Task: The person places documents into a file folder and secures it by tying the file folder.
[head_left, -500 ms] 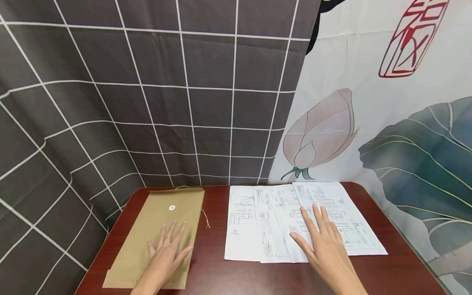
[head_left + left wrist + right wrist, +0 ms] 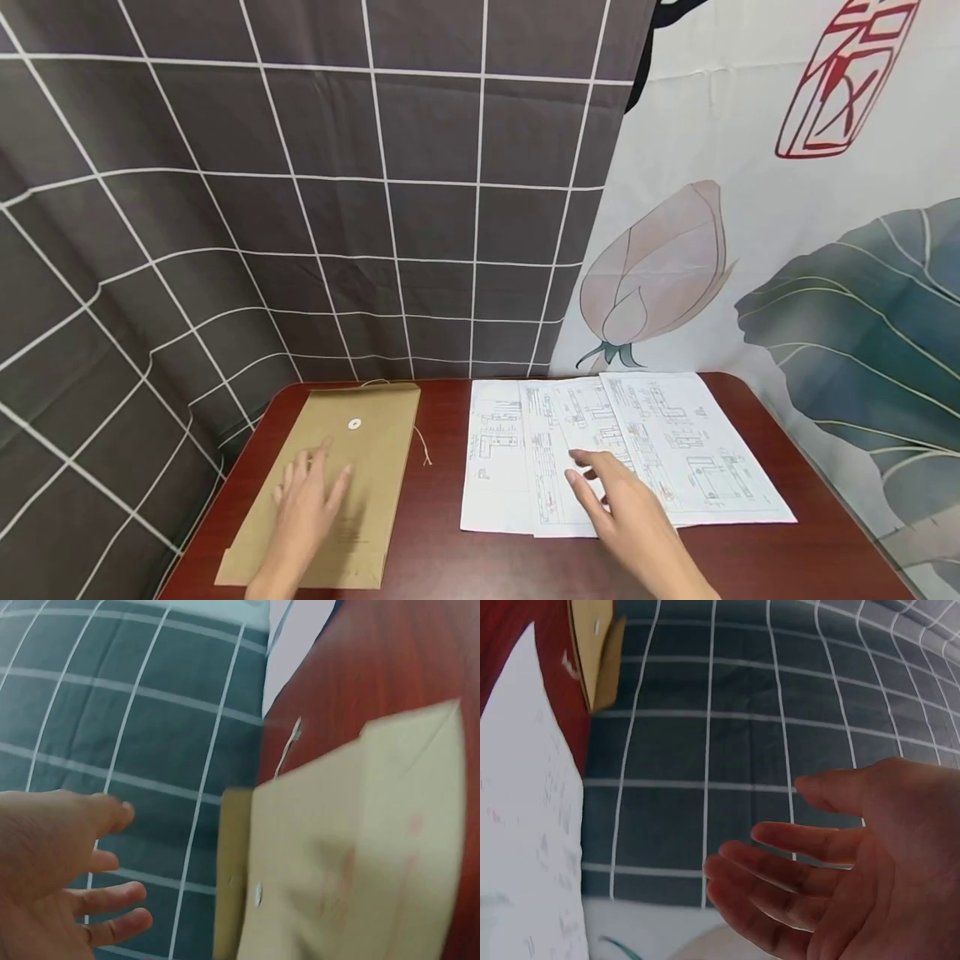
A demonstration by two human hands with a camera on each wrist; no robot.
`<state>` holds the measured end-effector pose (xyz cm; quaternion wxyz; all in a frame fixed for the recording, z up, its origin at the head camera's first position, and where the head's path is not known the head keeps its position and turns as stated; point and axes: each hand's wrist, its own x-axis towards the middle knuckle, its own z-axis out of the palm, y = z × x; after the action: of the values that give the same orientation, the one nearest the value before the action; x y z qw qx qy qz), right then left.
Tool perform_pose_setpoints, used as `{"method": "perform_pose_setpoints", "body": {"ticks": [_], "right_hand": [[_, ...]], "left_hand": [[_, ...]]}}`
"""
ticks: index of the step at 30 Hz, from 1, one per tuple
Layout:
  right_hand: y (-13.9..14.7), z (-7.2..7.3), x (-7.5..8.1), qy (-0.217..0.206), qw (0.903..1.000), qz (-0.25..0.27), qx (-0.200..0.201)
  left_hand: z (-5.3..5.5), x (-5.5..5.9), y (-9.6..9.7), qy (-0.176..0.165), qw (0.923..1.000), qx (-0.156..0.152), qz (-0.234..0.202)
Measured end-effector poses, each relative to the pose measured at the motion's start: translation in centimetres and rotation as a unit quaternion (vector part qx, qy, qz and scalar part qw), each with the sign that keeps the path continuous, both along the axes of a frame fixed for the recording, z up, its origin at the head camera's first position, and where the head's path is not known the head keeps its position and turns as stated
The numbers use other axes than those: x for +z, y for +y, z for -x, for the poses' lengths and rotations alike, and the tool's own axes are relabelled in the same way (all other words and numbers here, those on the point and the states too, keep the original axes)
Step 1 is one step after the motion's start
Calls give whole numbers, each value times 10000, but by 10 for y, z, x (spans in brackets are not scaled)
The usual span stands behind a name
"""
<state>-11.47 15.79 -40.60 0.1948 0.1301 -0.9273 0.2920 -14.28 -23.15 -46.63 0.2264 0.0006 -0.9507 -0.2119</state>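
A brown paper document envelope [image 2: 375,467] lies on the left of the table, with a white button and a loose string. My left hand [image 2: 302,504] hovers over it, fingers loosely extended; in the left wrist view a gap separates the hand [image 2: 67,877] from the envelope [image 2: 300,862]. To the right, several printed drawing sheets [image 2: 720,467] overlap in a fan. Above their lower part is my right hand [image 2: 633,512], fingers relaxed and slightly bent. Nothing is between its fingers in the right wrist view, where the sheets [image 2: 532,825] lie off to the left.
The dark red wooden table [image 2: 442,500] has rounded back corners. A grey cloth with white grid lines [image 2: 300,208] hangs behind and to the left. A white cloth with a printed flower bud [image 2: 652,267] and leaf hangs behind on the right.
My left hand has shifted left and slightly down over the envelope. My right hand has moved left, its spread fingers now bent. Envelope and sheets lie as before; the view has shifted slightly.
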Motion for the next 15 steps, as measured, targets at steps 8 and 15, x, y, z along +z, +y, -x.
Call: {"method": "perform_pose_setpoints", "body": {"ticks": [8,15], "right_hand": [[-35,12,-2,-711,9962,454,221],[-61,24,-11,-797,9919,636,753]], "left_hand": [[2,4,-51,-442,9966,620,-322],[9,-9,-87,-1514,9841,818,-447]]}}
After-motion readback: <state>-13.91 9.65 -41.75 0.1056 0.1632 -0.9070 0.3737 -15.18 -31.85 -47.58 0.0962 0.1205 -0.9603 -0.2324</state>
